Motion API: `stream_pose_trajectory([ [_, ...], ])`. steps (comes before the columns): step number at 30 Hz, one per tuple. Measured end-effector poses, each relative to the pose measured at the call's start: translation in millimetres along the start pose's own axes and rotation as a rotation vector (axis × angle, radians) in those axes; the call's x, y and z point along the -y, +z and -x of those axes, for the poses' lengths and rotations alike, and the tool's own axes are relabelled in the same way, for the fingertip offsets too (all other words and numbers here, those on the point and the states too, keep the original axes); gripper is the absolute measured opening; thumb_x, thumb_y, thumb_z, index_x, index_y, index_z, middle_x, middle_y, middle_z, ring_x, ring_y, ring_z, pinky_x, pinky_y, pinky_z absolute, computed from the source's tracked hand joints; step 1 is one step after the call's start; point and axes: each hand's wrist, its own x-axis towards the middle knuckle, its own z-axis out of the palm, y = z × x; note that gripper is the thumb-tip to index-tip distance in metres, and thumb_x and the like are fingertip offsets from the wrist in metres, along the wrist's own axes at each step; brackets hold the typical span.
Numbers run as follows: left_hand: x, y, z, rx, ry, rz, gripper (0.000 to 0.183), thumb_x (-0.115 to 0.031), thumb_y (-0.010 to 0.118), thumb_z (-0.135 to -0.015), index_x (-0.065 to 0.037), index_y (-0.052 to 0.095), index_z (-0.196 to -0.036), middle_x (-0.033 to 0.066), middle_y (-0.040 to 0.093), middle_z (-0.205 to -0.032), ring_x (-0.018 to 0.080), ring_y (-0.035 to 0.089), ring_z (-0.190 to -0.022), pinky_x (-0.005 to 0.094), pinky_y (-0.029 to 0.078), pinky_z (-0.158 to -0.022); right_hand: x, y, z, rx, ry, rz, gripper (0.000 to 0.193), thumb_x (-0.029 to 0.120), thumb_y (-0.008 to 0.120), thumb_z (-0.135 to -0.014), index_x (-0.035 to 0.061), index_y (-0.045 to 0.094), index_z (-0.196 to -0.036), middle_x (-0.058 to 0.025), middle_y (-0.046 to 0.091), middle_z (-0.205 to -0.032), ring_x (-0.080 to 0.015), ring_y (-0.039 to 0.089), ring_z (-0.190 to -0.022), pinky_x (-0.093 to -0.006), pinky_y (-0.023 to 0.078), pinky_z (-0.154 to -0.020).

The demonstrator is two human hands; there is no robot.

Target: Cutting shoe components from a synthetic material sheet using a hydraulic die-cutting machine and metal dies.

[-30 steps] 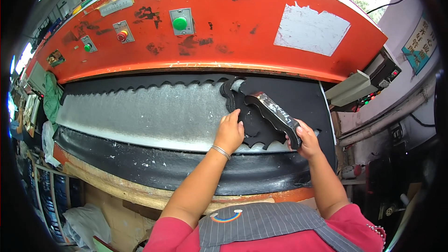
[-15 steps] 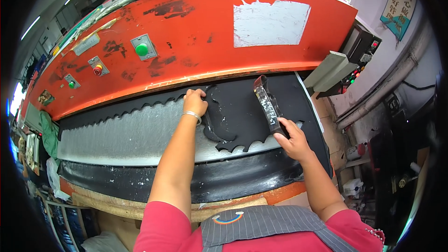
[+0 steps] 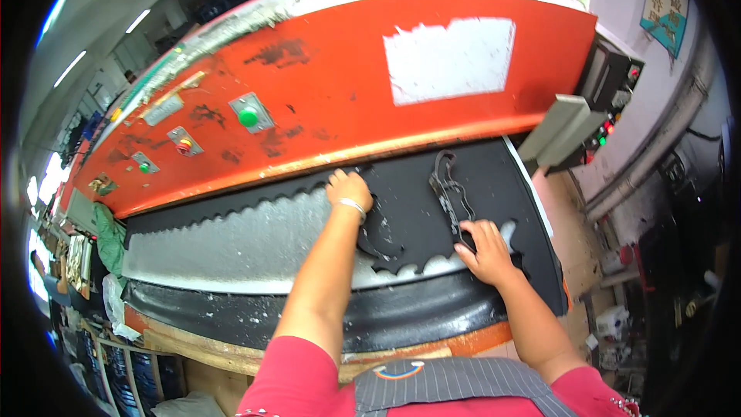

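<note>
The dark, narrow cutting die (image 3: pixel 445 199) forms a wavy-sided loop.

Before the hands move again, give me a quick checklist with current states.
1. Right hand on the metal die: ok, thumb and fingers at its near end.
2. Die over black sheet: ok, it sits right of the left hand, above the scalloped edge.
3. Die fully seated: cannot tell, its underside is hidden.
4. Left hand clear of die: ok, a gap of sheet lies between them.
5. Both hands off the sheet area: not ok, both are over it, the left close to the orange machine front.
6. Left grip on anything: cannot tell, fingertips hidden from this angle.
</note>
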Motion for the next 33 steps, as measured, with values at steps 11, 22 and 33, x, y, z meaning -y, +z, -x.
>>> stream_pose_trajectory([
  [11, -4.2, -12.7, -20.0, 0.187, -0.087, 0.078, 0.035, -0.017, 0.056, -0.085, -0.006, 0.061, -0.119, 0.0156, 0.051, -0.130, 0.0311, 0.053, -0.117, 0.0422, 0.044, -0.096, 1.3, -0.1, 1.2, 0.040, -0.017, 0.012, 0.045, 0.021, 0.067, -0.079, 0.0058, 0.050, -0.117, -0.0157, 0.052, -0.099, -0.0345, 0.051, -0.093, -0.0427, 0.043, -0.082],
  [22, 23.0, 44.8, 10.6, -0.291, 0.117, 0.598, 0.019, -0.019, 0.069, -0.079, -0.007, 0.056, -0.086, 0.0158, 0.046, -0.127, 0.0370, 0.040, -0.121, 0.0481, 0.034, -0.099, 1.4, -3.8, -0.3, 0.037, 0.009, 0.009, 0.045, 0.021, 0.067, -0.080, 0.0056, 0.049, -0.119, -0.0165, 0.052, -0.101, -0.0354, 0.050, -0.095, -0.0426, 0.042, -0.083],
  [33, 17.2, 32.4, 26.1, -0.395, 0.225, 0.429, 0.024, -0.024, 0.067, -0.081, -0.007, 0.062, -0.095, 0.0132, 0.065, -0.100, 0.0357, 0.047, -0.115, 0.0456, 0.031, -0.099, -1.1, -7.8, -1.4, 0.108, 0.035, 0.019, 0.045, 0.025, 0.066, -0.082, 0.0067, 0.049, -0.119, -0.0150, 0.053, -0.103, -0.0338, 0.051, -0.095, -0.0416, 0.042, -0.084],
])
